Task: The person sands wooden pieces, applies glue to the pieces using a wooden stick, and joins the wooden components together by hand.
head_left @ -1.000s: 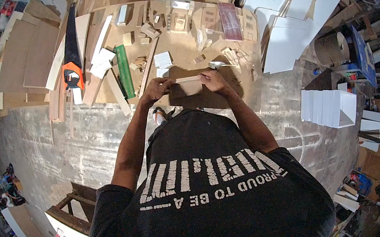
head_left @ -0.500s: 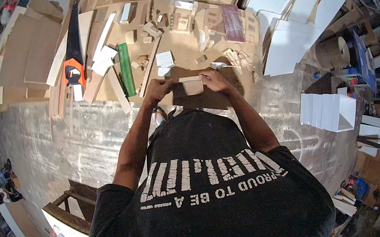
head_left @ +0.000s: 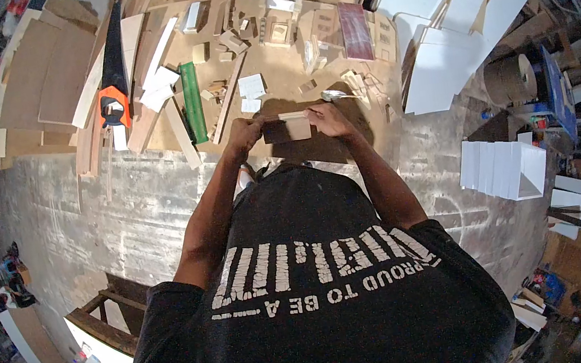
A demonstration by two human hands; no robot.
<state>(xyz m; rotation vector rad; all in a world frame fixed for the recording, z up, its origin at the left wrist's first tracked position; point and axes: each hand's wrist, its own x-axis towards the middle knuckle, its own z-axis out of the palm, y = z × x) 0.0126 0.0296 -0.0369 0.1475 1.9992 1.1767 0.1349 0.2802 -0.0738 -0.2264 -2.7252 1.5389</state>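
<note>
Between my two hands is a small rectangular wooden piece (head_left: 287, 130), brown on the face toward me with a pale strip along its top edge. My left hand (head_left: 246, 134) grips its left end with bent fingers. At the opposite end, my right hand (head_left: 328, 119) pinches the top right corner. The piece is held over the near edge of a brown work board (head_left: 214, 45), and its shadow falls around it. White paper pieces (head_left: 251, 90) lie just beyond my left hand. Thin wood strips (head_left: 360, 86) are scattered past my right hand.
A handsaw with an orange handle (head_left: 114, 108) lies on planks at the left. Near it are a green strip (head_left: 193, 102) and several wood blocks. Small wooden model parts (head_left: 279, 27) and a dark red panel (head_left: 356, 32) stand farther back. White sheets (head_left: 436, 63) lean at the right.
The wooden piece has tilted, so its near face now shows darker and larger. Both hands keep hold of its ends and have barely shifted.
</note>
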